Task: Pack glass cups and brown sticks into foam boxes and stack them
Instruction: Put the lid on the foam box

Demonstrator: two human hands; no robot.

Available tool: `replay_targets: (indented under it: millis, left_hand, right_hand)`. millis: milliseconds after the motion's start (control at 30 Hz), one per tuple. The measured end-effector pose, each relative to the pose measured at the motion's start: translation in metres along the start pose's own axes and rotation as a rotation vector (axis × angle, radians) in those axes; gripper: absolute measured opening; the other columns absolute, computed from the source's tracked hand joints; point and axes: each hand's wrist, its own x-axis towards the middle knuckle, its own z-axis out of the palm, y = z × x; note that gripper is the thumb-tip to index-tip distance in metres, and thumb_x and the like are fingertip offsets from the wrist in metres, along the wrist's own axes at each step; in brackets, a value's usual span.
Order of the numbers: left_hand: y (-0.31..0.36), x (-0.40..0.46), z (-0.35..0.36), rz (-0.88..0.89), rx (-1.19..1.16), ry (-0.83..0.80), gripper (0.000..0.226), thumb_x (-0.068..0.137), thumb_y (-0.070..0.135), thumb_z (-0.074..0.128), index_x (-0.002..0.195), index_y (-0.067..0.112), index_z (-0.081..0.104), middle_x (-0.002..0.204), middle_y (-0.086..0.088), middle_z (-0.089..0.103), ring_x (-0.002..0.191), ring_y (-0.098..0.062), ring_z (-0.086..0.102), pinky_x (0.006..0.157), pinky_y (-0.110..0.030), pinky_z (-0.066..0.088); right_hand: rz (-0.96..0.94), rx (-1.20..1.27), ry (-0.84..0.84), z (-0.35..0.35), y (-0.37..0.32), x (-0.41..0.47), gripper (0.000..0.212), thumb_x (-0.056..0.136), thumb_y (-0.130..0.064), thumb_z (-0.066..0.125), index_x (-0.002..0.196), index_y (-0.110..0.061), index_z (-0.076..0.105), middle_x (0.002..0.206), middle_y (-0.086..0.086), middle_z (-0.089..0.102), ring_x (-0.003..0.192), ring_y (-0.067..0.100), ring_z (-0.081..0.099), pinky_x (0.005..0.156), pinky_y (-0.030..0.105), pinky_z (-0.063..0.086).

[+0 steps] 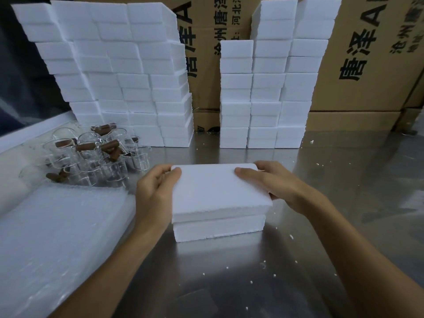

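Note:
A white foam box (218,226) sits on the steel table (321,226) in front of me, its foam lid (213,189) resting on top, slightly askew. My left hand (156,191) grips the lid's left edge, thumb on top. My right hand (273,182) grips the right edge, thumb on top as well. To the left lies a heap of clear glass cups (91,157) with brown sticks (86,146) scattered among them. What is inside the box is hidden.
A wall of stacked foam boxes (119,76) stands at the back left, and shorter stacks (266,88) at the back centre. Cardboard cartons (367,53) rise behind them. A pile of clear plastic bags (57,237) covers the near left. Foam crumbs dot the table.

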Motion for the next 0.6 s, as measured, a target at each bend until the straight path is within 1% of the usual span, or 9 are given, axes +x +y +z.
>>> replay_targets:
  millis: [100,167,233,267,300,400,467,533,600]
  left_hand:
    - [-0.011,-0.002,0.000,-0.016,0.083,0.003,0.017,0.077,0.036,0.061,0.074,0.021,0.066,0.071,-0.004,0.060,0.070,-0.017,0.054,0.067,-0.034,0.041]
    - [-0.017,-0.003,0.000,-0.056,0.129,-0.007,0.014,0.078,0.035,0.062,0.079,0.023,0.069,0.078,-0.008,0.064,0.074,-0.018,0.057,0.070,-0.036,0.045]
    - [-0.021,-0.001,-0.002,-0.100,0.158,-0.014,0.008,0.083,0.031,0.066,0.084,0.024,0.071,0.091,-0.011,0.068,0.083,-0.021,0.062,0.078,-0.038,0.049]
    - [-0.022,0.000,-0.002,-0.124,0.172,-0.017,0.007,0.086,0.028,0.066,0.086,0.024,0.071,0.096,-0.010,0.069,0.089,-0.022,0.063,0.082,-0.038,0.049]
    - [-0.023,0.001,-0.002,-0.145,0.176,-0.018,0.006,0.089,0.025,0.066,0.087,0.024,0.072,0.097,-0.005,0.070,0.092,-0.020,0.064,0.083,-0.035,0.050]
    - [-0.018,-0.002,-0.001,-0.124,0.117,-0.048,0.012,0.095,0.020,0.062,0.091,0.027,0.071,0.090,0.012,0.071,0.086,-0.003,0.064,0.075,-0.020,0.048]
    - [-0.017,-0.006,-0.003,-0.057,0.088,-0.170,0.011,0.092,0.029,0.065,0.102,0.028,0.070,0.096,0.016,0.071,0.090,0.003,0.063,0.078,-0.012,0.046]
    - [-0.016,-0.008,-0.010,-0.036,0.095,-0.389,0.036,0.083,0.042,0.072,0.115,0.027,0.064,0.103,0.019,0.070,0.097,0.003,0.062,0.080,-0.008,0.044]
    - [-0.016,-0.004,-0.018,-0.071,0.128,-0.588,0.065,0.067,0.046,0.074,0.126,0.029,0.052,0.102,0.026,0.065,0.098,0.005,0.060,0.080,-0.010,0.045]
  right_hand:
    - [0.010,-0.073,-0.004,0.001,0.004,0.001,0.041,0.085,-0.059,0.066,0.103,-0.022,0.067,0.090,-0.004,0.074,0.068,0.007,0.071,0.052,0.016,0.050]
    - [0.001,-0.128,0.039,0.004,0.007,0.003,0.041,0.085,-0.062,0.065,0.099,-0.023,0.066,0.086,-0.006,0.071,0.065,0.004,0.067,0.048,0.013,0.045]
    - [0.005,-0.156,0.067,0.007,0.009,0.005,0.041,0.084,-0.063,0.064,0.095,-0.024,0.066,0.083,-0.009,0.069,0.063,0.001,0.064,0.048,0.011,0.042]
    - [0.019,-0.143,0.068,0.009,0.011,0.006,0.041,0.085,-0.063,0.064,0.094,-0.024,0.066,0.082,-0.010,0.070,0.062,0.000,0.064,0.050,0.012,0.042]
    - [0.036,-0.111,0.060,0.010,0.012,0.006,0.040,0.085,-0.062,0.064,0.094,-0.023,0.067,0.081,-0.011,0.071,0.061,0.000,0.064,0.052,0.013,0.043]
    - [0.079,0.006,0.032,0.012,0.015,0.008,0.039,0.089,-0.055,0.065,0.098,-0.017,0.069,0.080,-0.008,0.071,0.064,0.006,0.064,0.059,0.021,0.045]
    - [0.087,0.089,0.040,0.015,0.016,0.008,0.037,0.090,-0.048,0.066,0.102,-0.014,0.070,0.083,-0.004,0.072,0.067,0.009,0.065,0.061,0.022,0.046]
    - [0.084,0.163,0.070,0.018,0.016,0.009,0.029,0.090,-0.042,0.069,0.101,-0.016,0.071,0.084,-0.003,0.075,0.065,0.007,0.067,0.055,0.017,0.048]
    - [0.072,0.225,0.105,0.020,0.017,0.009,0.021,0.088,-0.037,0.072,0.098,-0.018,0.073,0.086,-0.002,0.077,0.066,0.007,0.069,0.053,0.017,0.049]
